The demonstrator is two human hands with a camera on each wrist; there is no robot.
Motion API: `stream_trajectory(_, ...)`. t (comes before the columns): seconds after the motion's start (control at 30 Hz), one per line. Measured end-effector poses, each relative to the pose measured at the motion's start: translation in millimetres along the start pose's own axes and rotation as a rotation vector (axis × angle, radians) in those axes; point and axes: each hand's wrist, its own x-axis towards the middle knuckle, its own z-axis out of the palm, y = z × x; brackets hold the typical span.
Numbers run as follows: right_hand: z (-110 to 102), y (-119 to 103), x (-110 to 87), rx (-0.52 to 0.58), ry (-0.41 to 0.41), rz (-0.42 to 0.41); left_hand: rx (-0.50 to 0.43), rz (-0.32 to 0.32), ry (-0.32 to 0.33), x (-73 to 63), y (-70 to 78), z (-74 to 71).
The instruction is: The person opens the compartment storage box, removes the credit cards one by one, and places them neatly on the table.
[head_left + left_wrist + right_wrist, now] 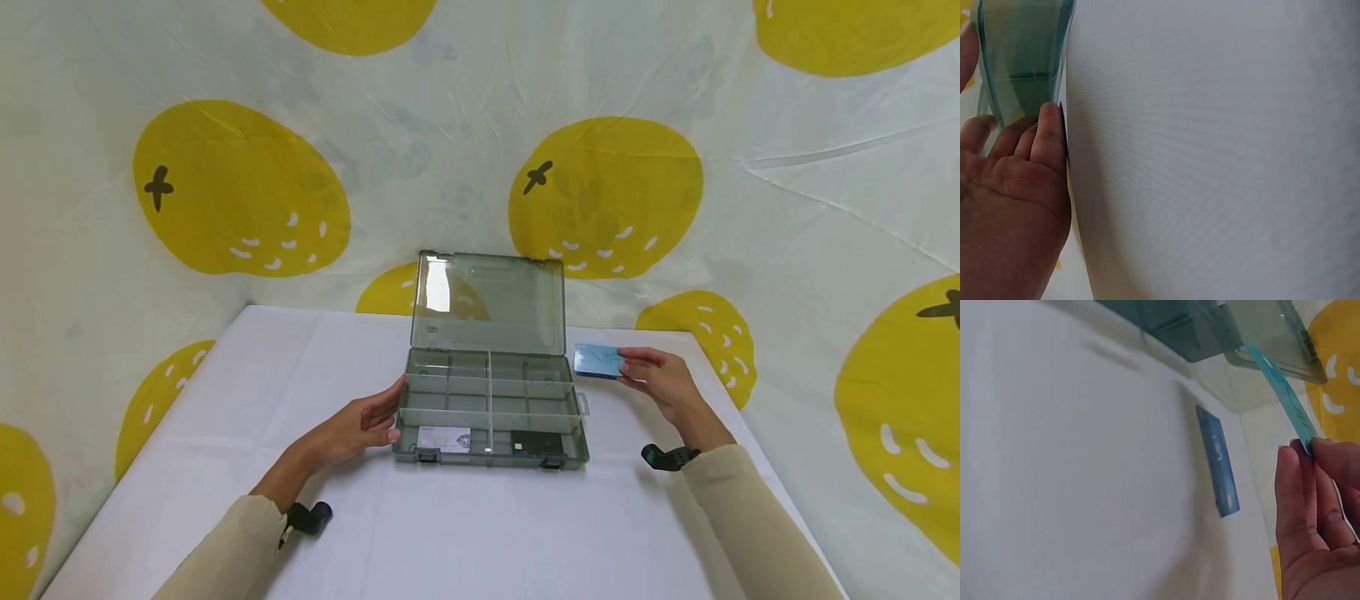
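A smoky-grey, see-through compartment box [491, 458] stands on the table with its lid [510, 308] raised. My left hand [360, 425] holds the box by its left side, thumb near the front corner; in the left wrist view its fingers [1047, 140] lie along the outer wall. To the right of the box, my right hand [663, 383] pinches a light blue card [597, 359] by one end, thumb against fingertips. Below that card, a darker blue card [1217, 462] lies on the table. The front compartments hold a silver-white card [442, 439] at left and a black card [536, 443] at right.
A white cloth covers the table [480, 533]. Fabric with yellow fruit prints [607, 196] hangs behind and at the sides, close to the raised lid. A clear latch tab [583, 404] juts from the box's right side. Dark wrist cameras sit on both wrists.
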Motion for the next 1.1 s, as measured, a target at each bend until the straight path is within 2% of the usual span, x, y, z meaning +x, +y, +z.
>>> stream_trajectory(0.3, -10.3, 18.2, -2.1, -0.12, 0.047, 0.089, 0.015, 0.002, -0.003, 0.8, -0.1, -0.5)
stream_trajectory(0.53, -16.2, 28.5, -1.6, -0.097, 0.015, 0.082, 0.005, 0.001, 0.0, 1.0, -0.8, -0.4)
stream_trajectory(0.7, -15.4, 31.6, -2.6, -0.123, 0.022, 0.134, 0.006, 0.0, 0.003, 0.6, -1.1, -0.9)
stream_trajectory(1.1, -10.9, 37.3, -4.8, -0.27, 0.106, 0.191, 0.014, -0.004, 0.007, 0.6, 0.5, -0.2)
